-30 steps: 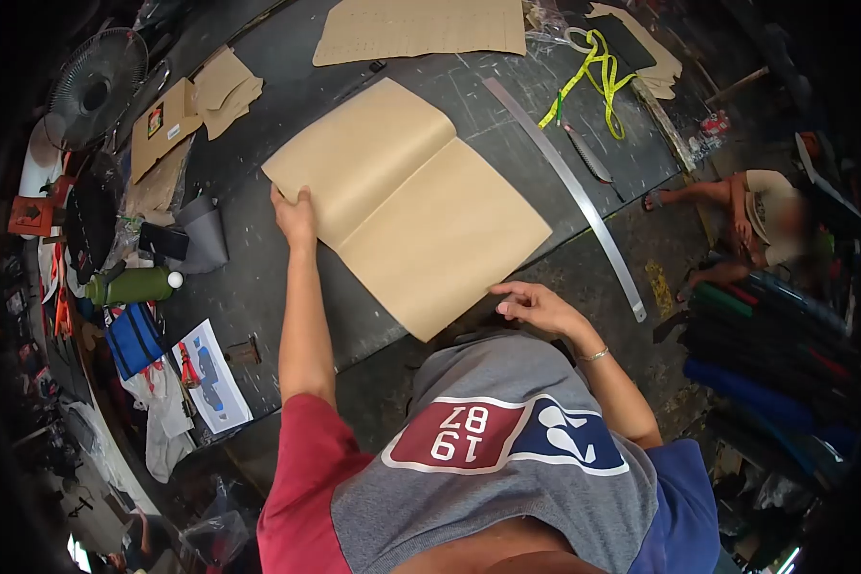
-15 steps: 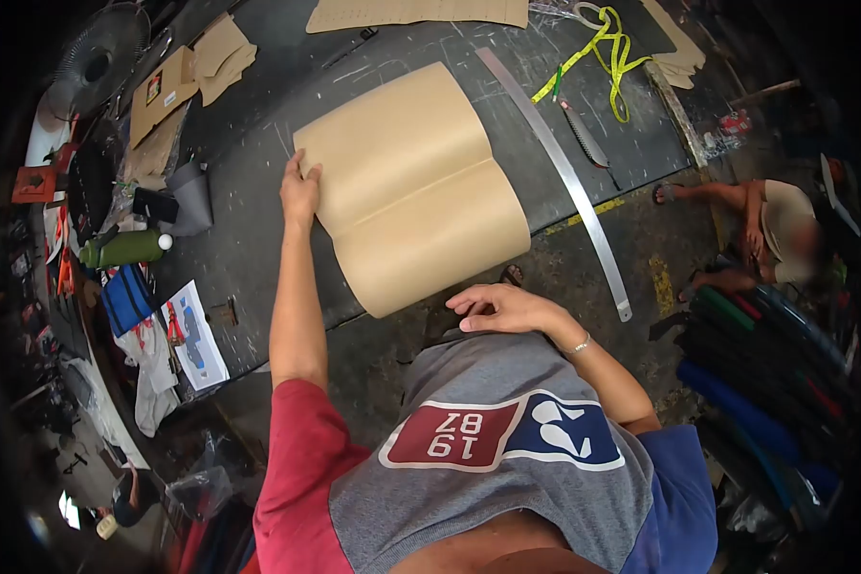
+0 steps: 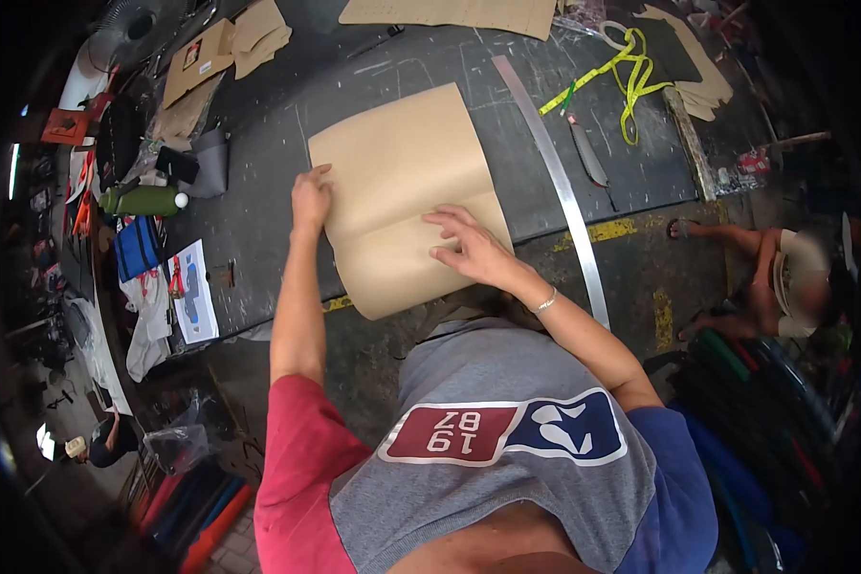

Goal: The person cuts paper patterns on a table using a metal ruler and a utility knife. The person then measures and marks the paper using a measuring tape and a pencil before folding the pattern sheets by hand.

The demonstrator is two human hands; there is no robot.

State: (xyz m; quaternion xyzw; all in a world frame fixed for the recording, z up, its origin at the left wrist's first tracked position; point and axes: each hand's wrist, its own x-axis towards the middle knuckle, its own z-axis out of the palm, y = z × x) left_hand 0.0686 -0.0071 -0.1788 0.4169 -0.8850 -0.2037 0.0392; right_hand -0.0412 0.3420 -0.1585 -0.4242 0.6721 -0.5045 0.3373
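Note:
A sheet of brown paper (image 3: pixel 397 129) with a crease across its middle lies on the dark table, its near part curving down over the front edge. At its left edge is my left hand (image 3: pixel 311 198), fingers bent round the border as if pinching it; the fingertips are partly hidden. My right hand (image 3: pixel 474 247) is over the near half, just below the crease, with fingers apart and nothing in them. Whether its fingertips press on the paper I cannot tell. To the right lies a long metal ruler (image 3: pixel 552 163), sticking out past the table edge.
A yellow tape measure (image 3: pixel 631 81) and a utility knife (image 3: pixel 588 153) lie at the right. On the left are a green bottle (image 3: pixel 139 200), a blue pouch (image 3: pixel 138 251) and a printed sheet (image 3: pixel 199 320). Cardboard pieces (image 3: pixel 258 38) lie farther back. Another person (image 3: pixel 765 258) sits at the right.
My right hand has moved from beside my waist up over the paper's near half. My left hand's fingers have bent more at the left edge. The camera view has shifted a little.

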